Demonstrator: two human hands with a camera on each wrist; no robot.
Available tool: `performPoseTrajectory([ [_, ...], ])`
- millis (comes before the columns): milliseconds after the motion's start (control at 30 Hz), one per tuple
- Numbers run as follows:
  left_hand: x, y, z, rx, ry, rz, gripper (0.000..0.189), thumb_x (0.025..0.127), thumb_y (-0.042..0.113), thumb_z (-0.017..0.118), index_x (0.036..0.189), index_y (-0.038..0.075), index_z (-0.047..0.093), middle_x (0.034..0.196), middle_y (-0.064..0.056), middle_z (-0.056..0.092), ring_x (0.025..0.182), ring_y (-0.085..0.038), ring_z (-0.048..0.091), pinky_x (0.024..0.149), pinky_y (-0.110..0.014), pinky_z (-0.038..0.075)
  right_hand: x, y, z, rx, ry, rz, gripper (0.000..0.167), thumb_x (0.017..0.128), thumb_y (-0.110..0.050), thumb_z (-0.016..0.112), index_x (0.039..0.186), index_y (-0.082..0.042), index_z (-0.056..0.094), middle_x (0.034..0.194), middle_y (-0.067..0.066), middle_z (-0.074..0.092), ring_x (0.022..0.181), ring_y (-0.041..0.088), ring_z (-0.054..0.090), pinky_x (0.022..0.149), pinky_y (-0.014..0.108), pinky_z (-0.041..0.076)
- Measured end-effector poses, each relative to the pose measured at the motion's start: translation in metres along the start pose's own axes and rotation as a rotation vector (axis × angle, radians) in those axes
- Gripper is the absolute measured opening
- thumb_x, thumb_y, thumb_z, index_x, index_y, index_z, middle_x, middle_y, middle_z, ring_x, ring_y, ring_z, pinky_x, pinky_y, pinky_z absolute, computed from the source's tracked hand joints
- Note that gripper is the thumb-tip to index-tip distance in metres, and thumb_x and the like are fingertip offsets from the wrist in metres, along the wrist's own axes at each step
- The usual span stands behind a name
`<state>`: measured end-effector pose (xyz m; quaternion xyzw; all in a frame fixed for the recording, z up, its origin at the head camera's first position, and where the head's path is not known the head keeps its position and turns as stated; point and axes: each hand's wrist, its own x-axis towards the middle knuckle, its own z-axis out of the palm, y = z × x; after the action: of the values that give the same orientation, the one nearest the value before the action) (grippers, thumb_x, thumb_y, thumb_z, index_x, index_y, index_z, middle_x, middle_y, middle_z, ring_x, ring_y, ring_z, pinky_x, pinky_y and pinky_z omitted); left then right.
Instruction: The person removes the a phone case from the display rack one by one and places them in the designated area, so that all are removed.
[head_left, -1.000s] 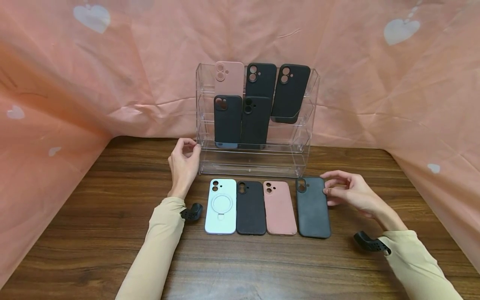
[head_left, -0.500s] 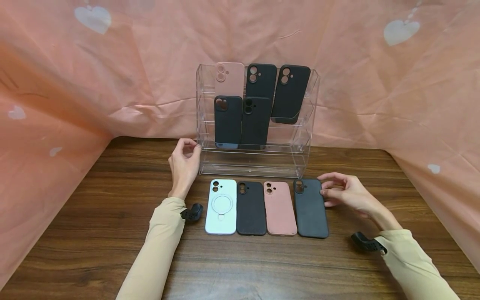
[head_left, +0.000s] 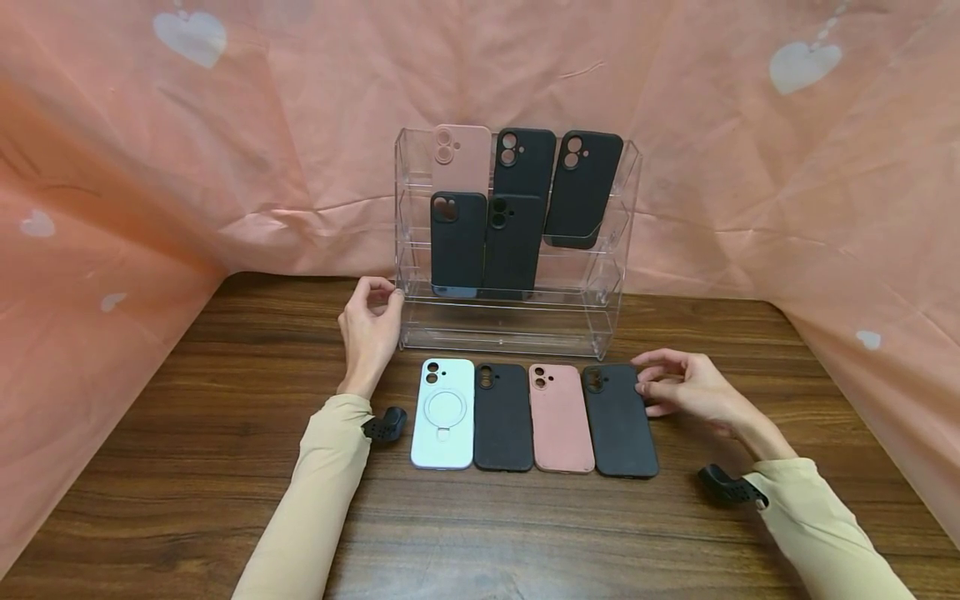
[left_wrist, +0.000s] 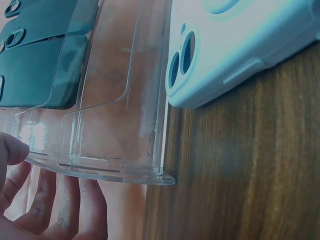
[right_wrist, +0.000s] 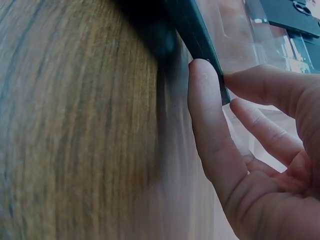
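Note:
My left hand (head_left: 372, 325) grips the left side of a clear acrylic display rack (head_left: 498, 340). In the left wrist view its thumb (left_wrist: 16, 150) and fingers lie on either side of the rack's edge. My right hand (head_left: 693, 390) pinches the upper right edge of a dark phone case (head_left: 622, 425) between thumb and fingers. The right wrist view shows this case (right_wrist: 197, 35) edge-on, tilted in the grip. Left of it, in a row on the table, lie a pink case (head_left: 562, 425), a black case (head_left: 502, 425) and a white case with a ring (head_left: 442, 437).
On the rack's upper tiers stand a pink case (head_left: 465, 171) and several black cases, including one leaning at the right (head_left: 585, 187). The wooden table (head_left: 480, 533) runs back to a pink cloth backdrop (head_left: 315, 150) with white hearts.
My right hand has shifted left and slightly nearer with the dark case, bringing it close beside the pink one. The left hand has stayed at the rack's side.

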<state>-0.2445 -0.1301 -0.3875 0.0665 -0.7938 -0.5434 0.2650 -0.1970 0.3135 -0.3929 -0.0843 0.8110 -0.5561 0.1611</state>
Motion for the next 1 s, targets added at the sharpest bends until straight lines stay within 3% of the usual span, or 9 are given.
performPoseTrajectory([
  [767,0.0012,0.0019,-0.0003,0.011,-0.002,-0.002,0.012,0.094,0.024,0.067,0.101,0.014,0.066,0.107,-0.009,0.076,0.089,-0.025,0.077,0.087,-0.04,0.054,0.0005,-0.0026,0.0006,-0.046,-0.011,0.073,0.048,0.097,-0.003,0.064,0.14,0.012,0.048,0.098,0.005,0.068,0.085,0.009,0.071,0.074,0.037,0.063],
  [1000,0.0003,0.0018,-0.0007,0.007,-0.004,-0.005,0.012,0.094,0.024,0.067,0.101,0.014,0.066,0.106,-0.009,0.076,0.089,-0.025,0.076,0.087,-0.039,0.054,-0.0035,-0.0044,-0.0013,-0.034,0.008,0.035,0.042,0.1,-0.007,0.061,0.136,0.012,0.051,0.1,0.001,0.071,0.09,0.01,0.07,0.074,0.035,0.063],
])
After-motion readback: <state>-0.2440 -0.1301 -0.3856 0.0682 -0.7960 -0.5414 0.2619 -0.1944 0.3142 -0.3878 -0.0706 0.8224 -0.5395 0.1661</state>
